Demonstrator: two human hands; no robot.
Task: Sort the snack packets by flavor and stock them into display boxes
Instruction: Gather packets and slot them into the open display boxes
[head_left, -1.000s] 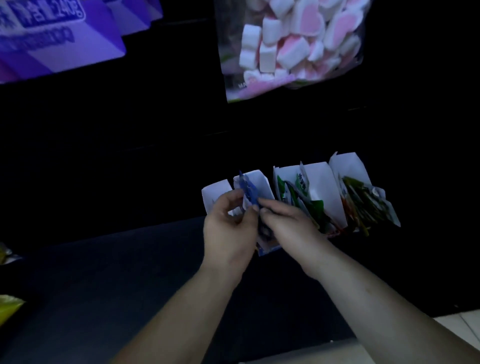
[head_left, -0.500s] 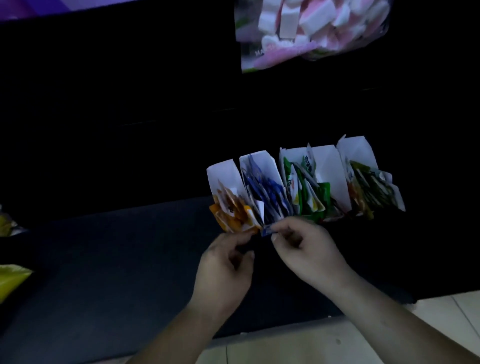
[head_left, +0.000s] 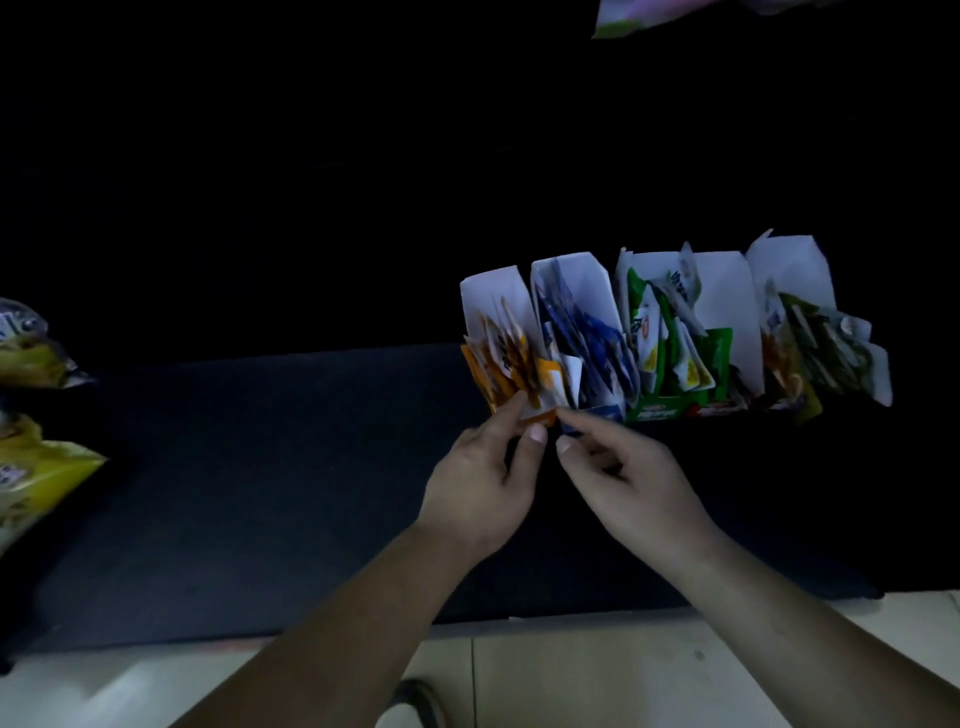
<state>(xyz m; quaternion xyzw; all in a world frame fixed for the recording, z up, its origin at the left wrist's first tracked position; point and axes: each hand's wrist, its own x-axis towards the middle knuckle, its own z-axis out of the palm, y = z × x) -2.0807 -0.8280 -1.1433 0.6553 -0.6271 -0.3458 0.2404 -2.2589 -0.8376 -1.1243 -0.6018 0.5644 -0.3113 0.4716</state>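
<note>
A row of white display boxes stands on a dark shelf. The leftmost box (head_left: 493, 293) holds orange packets (head_left: 501, 358), the one beside it (head_left: 584, 280) blue packets (head_left: 582, 332). Further right, green packets (head_left: 670, 343) fill a wider box (head_left: 724, 306), and olive-green packets (head_left: 815, 343) fill the last box (head_left: 795, 265). My left hand (head_left: 480, 483) pinches the lower edge of an orange packet at the front of the leftmost box. My right hand (head_left: 623, 478) hovers just right of it, fingers curled, thumb tip near the blue box's front; whether it holds anything is unclear.
Yellow snack bags (head_left: 36, 467) lie at the far left edge of the dark shelf (head_left: 260, 467). A pink-and-white bag (head_left: 675, 13) hangs at the top. Pale floor tiles (head_left: 571, 675) run below the shelf edge. The background is very dark.
Both hands have drawn back from the blue packet box toward me. The left hand has shifted to the orange packets. The view has tilted downward.
</note>
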